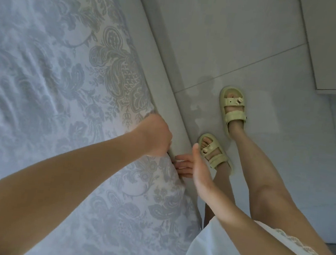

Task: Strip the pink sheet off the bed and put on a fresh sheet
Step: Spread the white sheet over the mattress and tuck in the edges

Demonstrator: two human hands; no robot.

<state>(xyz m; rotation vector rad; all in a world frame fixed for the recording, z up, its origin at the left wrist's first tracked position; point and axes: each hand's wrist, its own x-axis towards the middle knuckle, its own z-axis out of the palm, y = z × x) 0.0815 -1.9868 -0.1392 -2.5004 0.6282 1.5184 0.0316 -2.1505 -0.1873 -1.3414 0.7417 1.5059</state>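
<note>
Sheet [47, 59] covers bed [165, 72], pale blue with grey-beige floral print; left hand [156, 136] grips its side edge, right hand [194, 168] open, fingers straight, touching sheet just beside

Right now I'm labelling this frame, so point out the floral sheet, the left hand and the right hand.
floral sheet [53, 60]: head view, on its flat top.
left hand [157, 135]: head view, on its back.
right hand [198, 168]: head view, on the thumb-side palm.
</note>
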